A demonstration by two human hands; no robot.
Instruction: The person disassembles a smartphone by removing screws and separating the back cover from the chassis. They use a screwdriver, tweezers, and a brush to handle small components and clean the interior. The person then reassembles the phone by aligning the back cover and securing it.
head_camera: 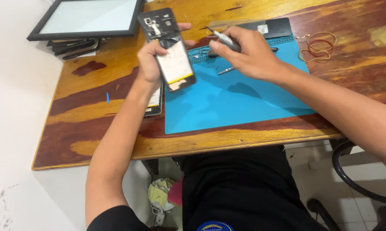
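My left hand [152, 62] holds an opened phone [169, 51] upright above the table, its back cover off, with dark circuit parts at the top and a white battery below. Just to the right of the phone, my right hand [248, 53] grips a thin metal tool [223, 38], tweezers or a small screwdriver, whose tip points left. Both hands hover over the top left corner of a blue work mat [244, 102]. A second phone part [154, 105] lies flat on the table under my left wrist.
The wooden table [94, 107] carries a black-framed screen panel [86, 19] at the far left over a stack of dark phone parts [75, 47]. Rubber bands [319, 45] lie at the right. A small metal tool [226, 70] and a black device [276, 26] rest on the mat.
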